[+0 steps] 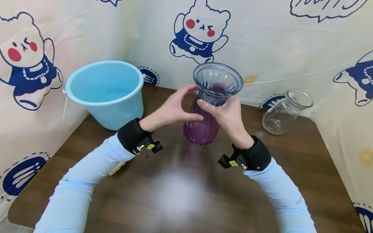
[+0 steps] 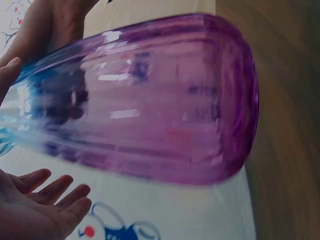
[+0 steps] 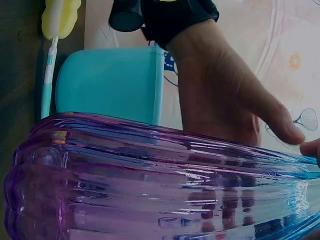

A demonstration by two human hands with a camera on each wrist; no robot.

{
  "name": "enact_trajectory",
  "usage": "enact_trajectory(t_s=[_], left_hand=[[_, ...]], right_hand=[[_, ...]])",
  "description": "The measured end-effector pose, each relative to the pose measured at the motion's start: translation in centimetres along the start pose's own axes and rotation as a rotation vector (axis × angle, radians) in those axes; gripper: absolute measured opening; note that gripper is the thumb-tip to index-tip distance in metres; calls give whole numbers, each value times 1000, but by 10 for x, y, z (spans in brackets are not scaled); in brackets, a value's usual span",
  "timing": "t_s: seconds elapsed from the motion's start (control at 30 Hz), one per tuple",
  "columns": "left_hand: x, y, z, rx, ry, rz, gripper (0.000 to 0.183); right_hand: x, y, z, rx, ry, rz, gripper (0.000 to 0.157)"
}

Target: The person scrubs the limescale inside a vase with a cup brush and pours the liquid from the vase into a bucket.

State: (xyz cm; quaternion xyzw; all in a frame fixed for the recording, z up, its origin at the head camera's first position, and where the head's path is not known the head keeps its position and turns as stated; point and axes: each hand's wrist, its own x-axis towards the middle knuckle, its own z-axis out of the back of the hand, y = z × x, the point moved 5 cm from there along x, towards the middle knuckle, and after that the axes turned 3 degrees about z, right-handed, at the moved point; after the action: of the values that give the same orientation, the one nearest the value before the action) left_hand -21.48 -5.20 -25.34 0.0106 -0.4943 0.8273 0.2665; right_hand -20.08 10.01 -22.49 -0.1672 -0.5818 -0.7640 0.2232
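A ribbed glass vase, purple at the base and blue-grey at its flared rim, is held over the middle of the table. It leans, its mouth towards the back right. My right hand grips it below the rim, thumb across the front. On the other side, my left hand stands with thumb and fingers spread around the vase. Its straight fingers are apart from the glass in the left wrist view. In the right wrist view, part of the left hand shows through the purple vase.
A light blue bucket stands at the back left. A clear glass jar sits tilted-looking at the back right. A yellow sponge brush lies on the brown table, partly hidden by the left arm. Patterned sheeting hangs behind.
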Motion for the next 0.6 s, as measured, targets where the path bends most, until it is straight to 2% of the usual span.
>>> enact_trajectory(t_s=[0.1,0.23,0.4,0.6], left_hand=[[6,-1,-17,-107,35,-30,80],[12,-3,-35,-178,75,-50,74],[21,-6,-54,-161,109,-77,73],[40,-13,-86,-125,163,-87,72]], right_hand=[[-4,-1,5,7,-21,6,56],[-10,-6,14,2,-49,13,56],[-19,-13,31,-1,-101,-6,53],[-31,-24,62,-84,-174,-106,51]])
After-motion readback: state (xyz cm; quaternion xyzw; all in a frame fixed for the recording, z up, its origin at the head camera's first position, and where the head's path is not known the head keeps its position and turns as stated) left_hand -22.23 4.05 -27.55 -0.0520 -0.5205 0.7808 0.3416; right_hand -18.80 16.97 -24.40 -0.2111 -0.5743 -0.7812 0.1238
